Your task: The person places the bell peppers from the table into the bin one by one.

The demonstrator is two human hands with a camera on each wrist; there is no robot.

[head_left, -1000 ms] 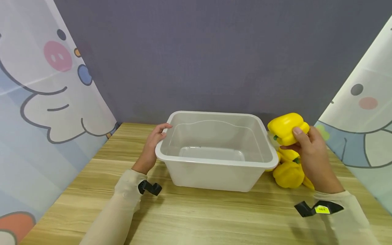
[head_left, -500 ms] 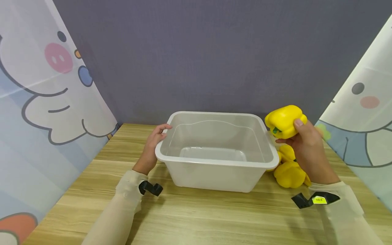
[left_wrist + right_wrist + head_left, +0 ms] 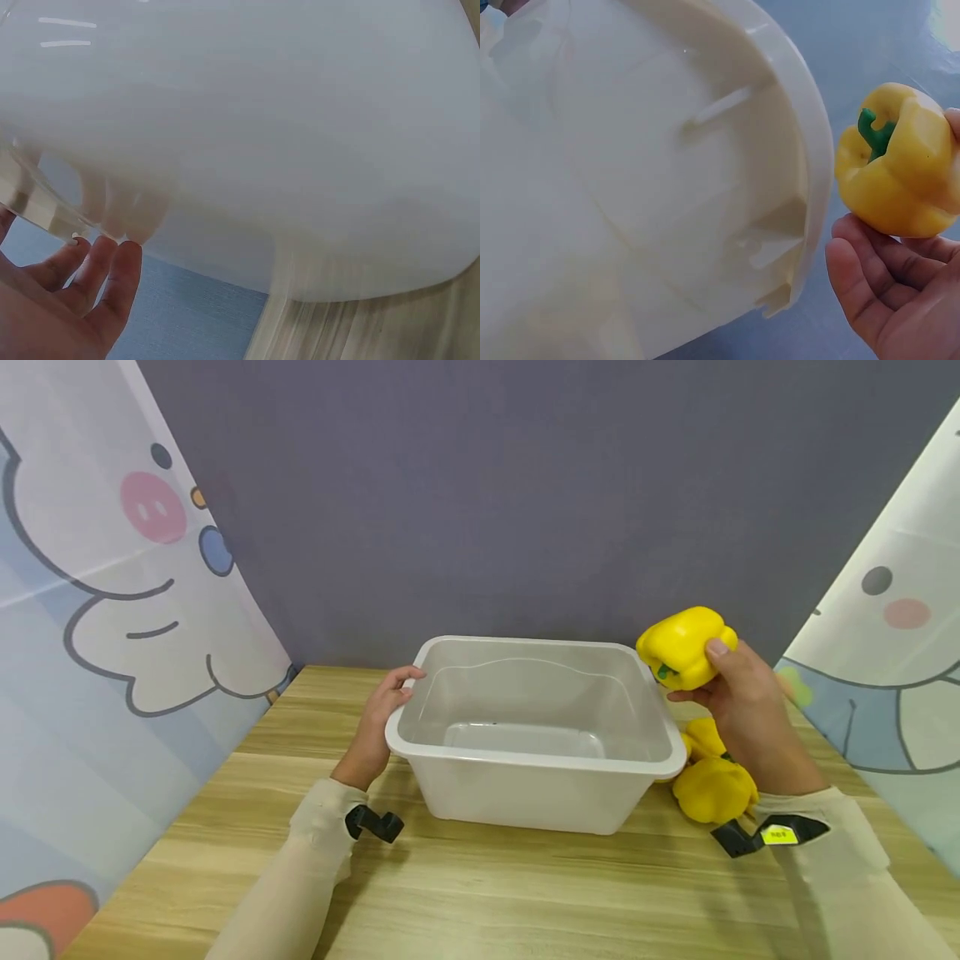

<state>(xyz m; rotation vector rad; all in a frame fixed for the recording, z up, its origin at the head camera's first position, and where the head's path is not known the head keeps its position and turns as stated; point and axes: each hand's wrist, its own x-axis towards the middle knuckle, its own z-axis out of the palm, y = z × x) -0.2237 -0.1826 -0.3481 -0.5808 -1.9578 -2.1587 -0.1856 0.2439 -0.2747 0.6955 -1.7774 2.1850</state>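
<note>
A yellow bell pepper (image 3: 686, 647) with a green stem is pinched between thumb and fingers of my right hand (image 3: 750, 710). It is raised above the right end of a light grey plastic tub (image 3: 517, 789). The right wrist view shows the pepper (image 3: 900, 161) just outside the tub's rim (image 3: 817, 142), stem toward the tub. My left hand (image 3: 375, 727) holds the tub's left rim, its fingertips hooked over the edge. In the left wrist view, the fingers (image 3: 120, 289) reach up to the tub's rim. No contents show inside the tub.
Several more yellow peppers (image 3: 715, 789) lie on the wooden table (image 3: 480, 893) against the tub's right side, partly hidden by the right hand. A dark grey wall panel (image 3: 480, 502) stands close behind the tub. Printed cartoon curtains (image 3: 97, 635) flank both sides.
My right hand has lifted the pepper higher and carried it left toward the tub's right rim. The left hand stays on the rim.
</note>
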